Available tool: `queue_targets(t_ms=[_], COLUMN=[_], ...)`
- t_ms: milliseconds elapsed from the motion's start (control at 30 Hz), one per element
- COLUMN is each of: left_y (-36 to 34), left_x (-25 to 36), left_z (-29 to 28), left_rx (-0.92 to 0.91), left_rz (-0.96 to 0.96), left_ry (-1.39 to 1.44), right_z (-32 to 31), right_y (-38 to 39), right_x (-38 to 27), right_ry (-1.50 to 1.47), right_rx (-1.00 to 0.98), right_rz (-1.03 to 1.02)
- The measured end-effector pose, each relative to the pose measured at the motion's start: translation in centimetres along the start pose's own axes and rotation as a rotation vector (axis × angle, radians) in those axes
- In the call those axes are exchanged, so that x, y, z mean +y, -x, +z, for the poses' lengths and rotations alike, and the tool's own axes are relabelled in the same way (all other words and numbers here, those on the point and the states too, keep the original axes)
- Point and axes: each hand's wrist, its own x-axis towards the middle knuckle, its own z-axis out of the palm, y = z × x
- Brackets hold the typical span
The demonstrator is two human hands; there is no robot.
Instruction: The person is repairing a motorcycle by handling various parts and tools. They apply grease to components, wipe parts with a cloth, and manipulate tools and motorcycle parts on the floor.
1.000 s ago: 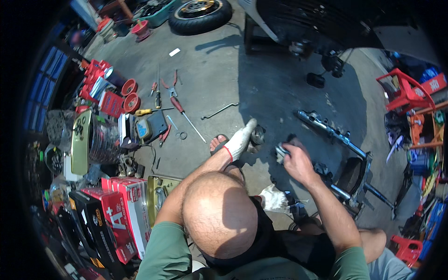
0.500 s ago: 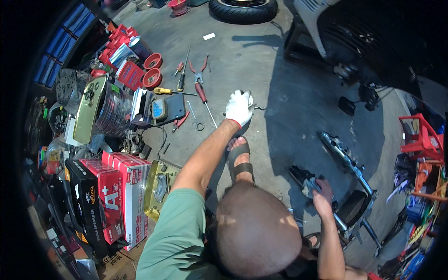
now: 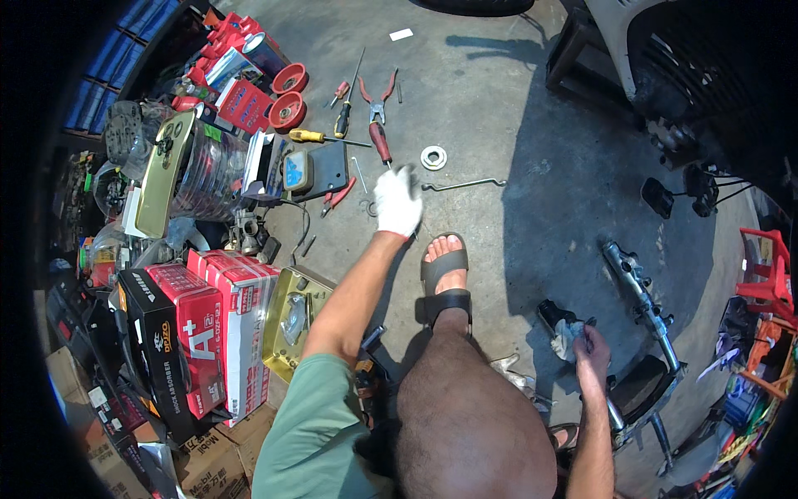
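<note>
My left hand [image 3: 397, 204], in a white glove, is over the shaft of a red-handled screwdriver [image 3: 380, 143]; its fingers are smeared by motion, so I cannot tell whether they grip it. Just right of the glove lie a thin bent metal rod [image 3: 465, 184] and a pale metal ring [image 3: 433, 158]. My bare right hand [image 3: 592, 358] is closed on a pale rag [image 3: 568, 334], which lies against a dark cylindrical part [image 3: 549, 313]. Red-handled pliers [image 3: 337, 198] and a small ring, partly hidden, are left of the glove.
Larger pliers [image 3: 377, 108], a yellow-handled screwdriver [image 3: 307, 135] and red bowls [image 3: 287, 110] lie farther off. Boxes [image 3: 195, 341] and a gold tray [image 3: 278, 333] crowd the left. A long metal fork-like part [image 3: 636, 283] lies at right, near a red plastic stool [image 3: 763, 270].
My left hand has moved left from the rod to the screwdriver, uncovering the rod and the pale ring. My right hand stays at the rag. The view has shifted a little.
</note>
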Motion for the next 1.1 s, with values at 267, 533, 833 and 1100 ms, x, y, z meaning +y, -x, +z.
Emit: queue_targets(t_ms=[267, 533, 833, 1100], left_y=[4.3, 3.1, 3.2, -3.2], left_x=[-7.8, -7.2, -3.9, 13.0], left_z=[-4.7, -4.9, -7.8, -22.4], left_rx=[-0.309, -0.434, -0.354, -1.048], left_rz=[-0.003, -0.013, -0.469, -0.428], left_ry=[-0.323, -0.417, 0.805, 1.805], right_z=[1.1, 1.4, 1.2, -2.1], right_y=[-0.1, 0.8, 1.2, 3.8], right_x=[0.3, -1.4, -4.9, -14.0], right_ry=[-0.265, -0.260, -0.313, -0.450], right_rx=[-0.033, 0.001, 0.063, 0.197], right_rz=[0.029, 0.039, -0.120, -0.398])
